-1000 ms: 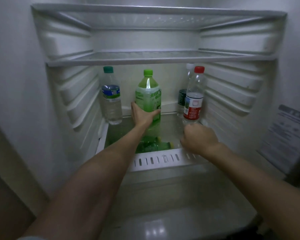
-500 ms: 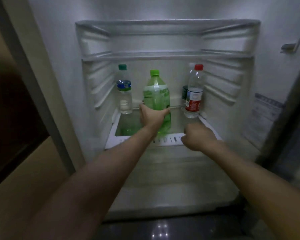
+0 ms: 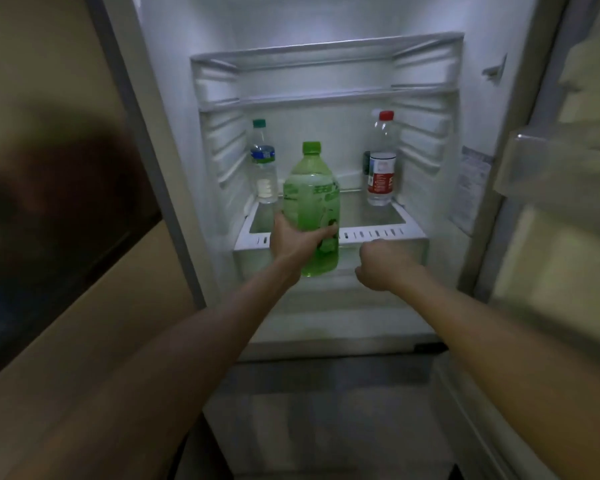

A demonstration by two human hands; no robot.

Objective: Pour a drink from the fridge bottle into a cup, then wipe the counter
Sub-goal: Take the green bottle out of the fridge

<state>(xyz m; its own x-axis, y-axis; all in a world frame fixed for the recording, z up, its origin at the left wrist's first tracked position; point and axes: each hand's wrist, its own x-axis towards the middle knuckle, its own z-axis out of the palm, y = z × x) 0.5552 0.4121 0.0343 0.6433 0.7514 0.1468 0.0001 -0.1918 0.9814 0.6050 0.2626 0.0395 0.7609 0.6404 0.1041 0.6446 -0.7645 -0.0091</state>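
Single head-worn view, wide-angle, no second view to overlap. Faces forward and slightly down into an open fridge (image 3: 326,98), whose shelf cavity fills frame centre. Stands near: both forearms run from the lower corners up to mid-frame, left hand (image 3: 297,239) and right hand (image 3: 383,263) just below centre. Fridge door (image 3: 551,168) crosses the right edge, blurred. Edges bow with lens distortion; dark cabinet panel (image 3: 59,220) at left.

Two clear bottles, teal-capped bottle (image 3: 264,161) and red-capped bottle (image 3: 381,164), stand on the shelf (image 3: 378,233).
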